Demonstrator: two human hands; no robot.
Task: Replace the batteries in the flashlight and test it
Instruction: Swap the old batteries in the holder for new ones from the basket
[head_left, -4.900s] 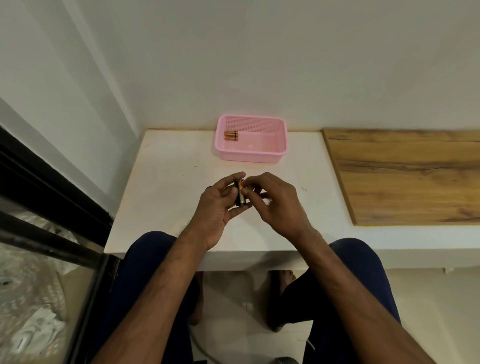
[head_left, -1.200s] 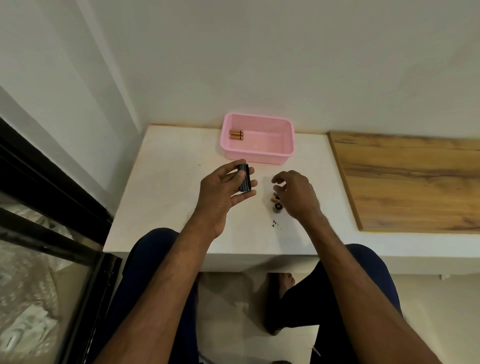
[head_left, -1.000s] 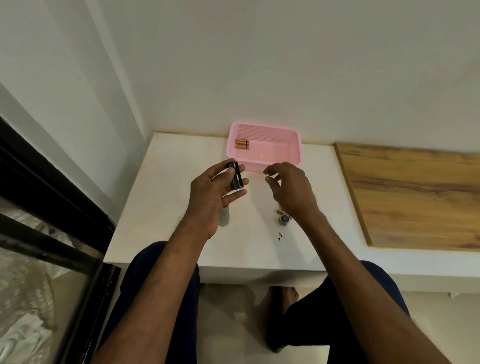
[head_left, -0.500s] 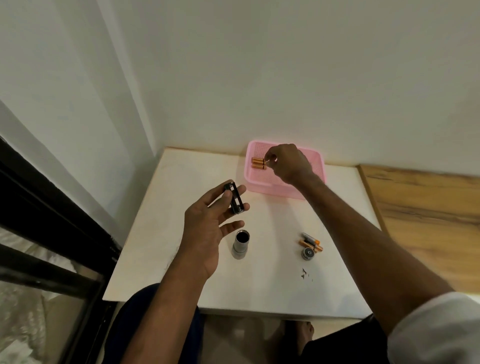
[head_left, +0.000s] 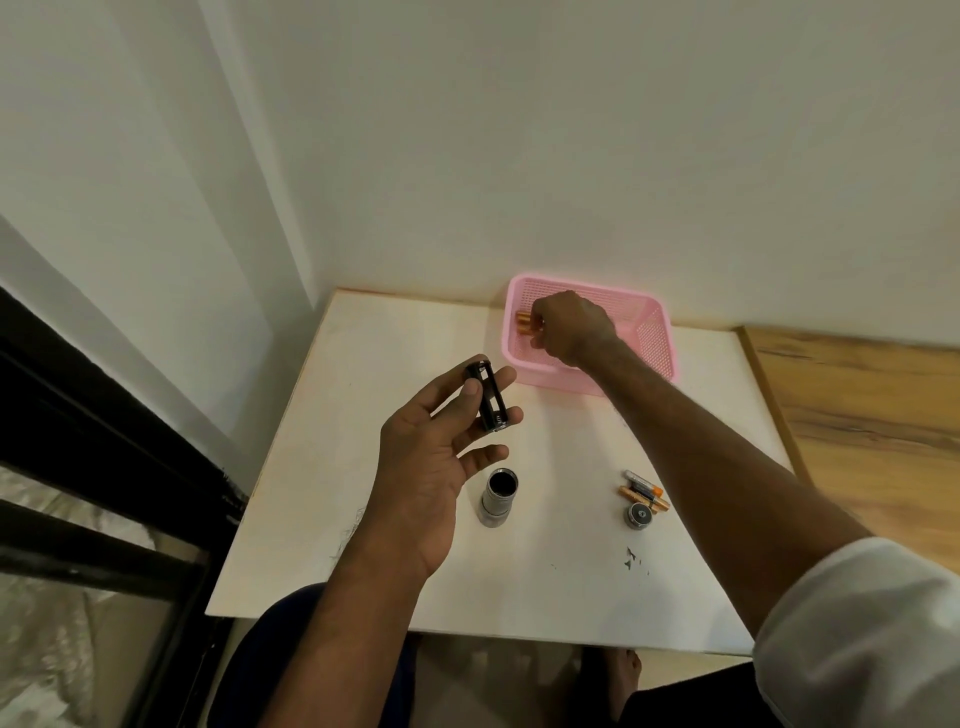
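Note:
My left hand holds a black battery holder between thumb and fingers above the white table; its slots look empty. The silver flashlight body stands open end up just right of that hand. My right hand reaches into the pink basket and its curled fingers pinch the copper-coloured batteries lying there. Further right on the table lie three removed batteries and the flashlight's round end cap.
The basket stands against the back wall. A wooden board covers the surface to the right of the table. A dark window frame runs along the left. Small dark specks lie near the front edge.
My right hand left the old batteries and cap on the table and reached into the pink basket, closing on the batteries there. The view tilted up; my left hand kept hold of the holder.

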